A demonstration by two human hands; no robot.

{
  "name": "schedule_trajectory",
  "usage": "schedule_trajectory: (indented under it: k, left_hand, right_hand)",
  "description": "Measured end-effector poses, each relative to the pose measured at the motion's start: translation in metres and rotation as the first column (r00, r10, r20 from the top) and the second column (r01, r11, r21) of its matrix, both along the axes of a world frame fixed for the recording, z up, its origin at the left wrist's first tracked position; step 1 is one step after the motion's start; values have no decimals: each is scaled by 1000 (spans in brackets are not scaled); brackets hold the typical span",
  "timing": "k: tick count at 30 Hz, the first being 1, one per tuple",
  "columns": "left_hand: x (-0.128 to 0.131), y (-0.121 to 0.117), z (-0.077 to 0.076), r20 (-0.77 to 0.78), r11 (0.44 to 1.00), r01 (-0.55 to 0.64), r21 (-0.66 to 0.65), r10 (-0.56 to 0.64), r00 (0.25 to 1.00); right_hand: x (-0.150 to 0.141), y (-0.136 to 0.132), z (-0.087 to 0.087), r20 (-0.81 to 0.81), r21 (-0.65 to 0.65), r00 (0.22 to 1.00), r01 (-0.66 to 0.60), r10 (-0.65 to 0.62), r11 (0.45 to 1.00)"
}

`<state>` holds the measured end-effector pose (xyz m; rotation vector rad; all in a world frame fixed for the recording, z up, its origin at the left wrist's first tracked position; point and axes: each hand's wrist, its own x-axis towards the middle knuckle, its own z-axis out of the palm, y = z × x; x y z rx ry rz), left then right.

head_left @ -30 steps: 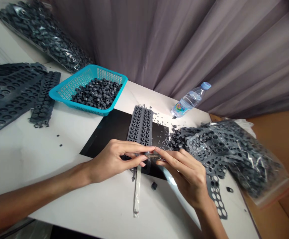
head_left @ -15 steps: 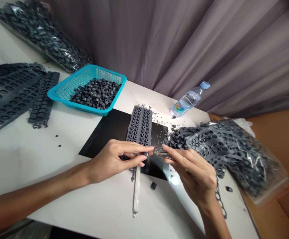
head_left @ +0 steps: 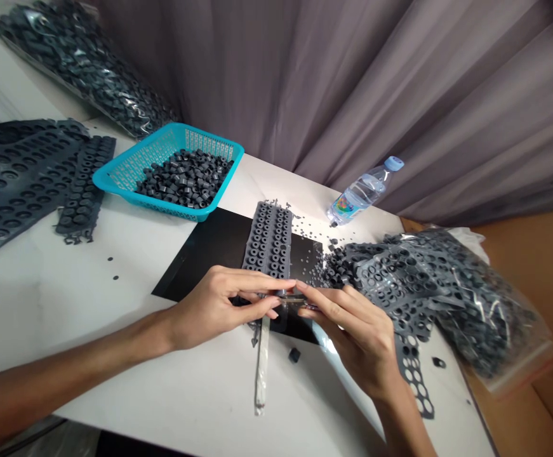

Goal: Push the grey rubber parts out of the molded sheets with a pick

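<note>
1. Sheet point(head_left: 269, 238) of ring-shaped studs lies flat on the black mat point(head_left: 200, 254), on the table point(head_left: 162, 393), its near end partly hidden behind our fingers. We see rows of studs joined to it, so the work on it looks unfinished, though we cannot tell how many studs it had.
2. Our left hand point(head_left: 209, 308) pinches what looks like a small grey part point(head_left: 282, 293) between its fingertips, just above the sheet. The fingers hide most of it.
3. Our right hand point(head_left: 357, 324) pinches a thin tool point(head_left: 292, 299), with its tip at the part. We cannot tell which kind of tool it is.
4. Many loose parts lie in the blue basket point(head_left: 204, 216), a fair share done, in our judgement. More sit in a dark heap point(head_left: 340, 266) right of the mat, and one loose piece point(head_left: 294, 355) lies near our hands.
5. Tiny discs point(head_left: 308, 231) are scattered beside the sheet, probably waste from the parts. Sheets with open holes point(head_left: 390, 273) lie by the right bag point(head_left: 488, 324), and look spent to us.
6. More sheets point(head_left: 23, 171) lie on the left, apparently with work left in them, though we cannot be sure. Behind the basket, the left bag point(head_left: 86, 70) is full of dark pieces; we cannot tell whether they are finished.
</note>
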<state>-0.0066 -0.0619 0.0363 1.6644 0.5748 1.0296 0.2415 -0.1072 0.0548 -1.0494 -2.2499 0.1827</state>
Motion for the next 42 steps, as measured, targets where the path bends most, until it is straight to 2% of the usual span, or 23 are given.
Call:
schedule_trajectory:
  k: [25, 28, 34, 42]
  left_hand:
    - [0, 0, 0, -15, 1000, 7, -10, -7, 1000]
    - [0, -1, -1, -6, 998, 12, -56, -12, 1000]
    - [-2, 0, -3, 16, 960, 75, -269, -73, 997]
    - [-2, -1, -4, 3, 960, 78, -268, -80, 997]
  right_hand:
    - [0, -1, -1, -6, 10, 1000, -1, 1, 1000]
    - [1, -1, -2, -4, 23, 1000, 6, -6, 1000]
    - [4, 0, -3, 9, 57, 999, 34, -34, 998]
    - [2, 0, -3, 13, 47, 1000, 20, -20, 999]
